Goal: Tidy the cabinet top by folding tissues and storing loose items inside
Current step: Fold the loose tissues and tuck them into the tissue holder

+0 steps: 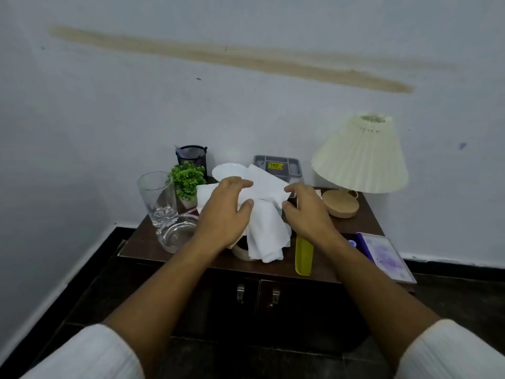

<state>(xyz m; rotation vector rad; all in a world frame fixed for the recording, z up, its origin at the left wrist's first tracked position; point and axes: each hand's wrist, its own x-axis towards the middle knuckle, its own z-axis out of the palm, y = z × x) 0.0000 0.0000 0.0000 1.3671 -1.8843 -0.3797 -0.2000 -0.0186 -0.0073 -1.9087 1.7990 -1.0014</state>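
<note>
A crumpled white tissue [266, 228] hangs above the middle of the dark wooden cabinet top [142, 244]. My left hand [226, 212] pinches its left part between thumb and fingers. My right hand [306, 212] pinches its right edge, fingers curled. The tissue's lower end droops onto the cabinet top, over a pale round object that is mostly hidden. A yellow-green comb [304, 253] lies just right of the tissue.
A tall glass [157, 196] and a glass ashtray [177, 232] stand at the left. Behind are a small green plant [187, 179], a black mesh pen holder [191, 157], a white plate [228, 170] and a grey box [277, 166]. A pleated lamp [360, 157] and a purple notebook [385, 255] sit at the right. The cabinet doors [258, 302] are closed.
</note>
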